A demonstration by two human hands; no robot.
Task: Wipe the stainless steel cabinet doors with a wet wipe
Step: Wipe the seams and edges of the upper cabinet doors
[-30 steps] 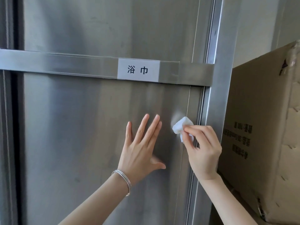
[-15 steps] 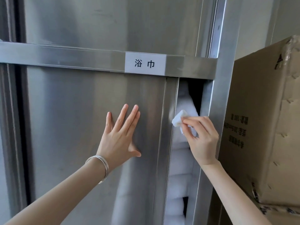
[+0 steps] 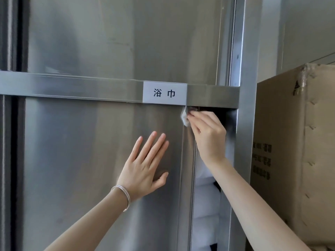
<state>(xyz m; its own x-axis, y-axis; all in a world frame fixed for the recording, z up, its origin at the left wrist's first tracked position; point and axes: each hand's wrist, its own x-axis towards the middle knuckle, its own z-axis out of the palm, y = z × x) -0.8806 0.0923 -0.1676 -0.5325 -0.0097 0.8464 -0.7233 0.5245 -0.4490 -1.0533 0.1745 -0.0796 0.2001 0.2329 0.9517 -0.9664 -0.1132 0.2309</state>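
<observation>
— Looking into the cabinet, we see white towels (image 3: 204,223) stacked behind the part-open door (image 3: 81,169).
— Our right hand (image 3: 208,136) pinches the wet wipe (image 3: 184,118) atop its upright edge; our left hand (image 3: 143,171) lies flat, fingers straight.

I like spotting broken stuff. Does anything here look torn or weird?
Yes. The big brown cardboard box on the right has a ragged, crumpled top corner. The lower stainless steel cabinet door is slid partly open, showing white folded towels.
</observation>
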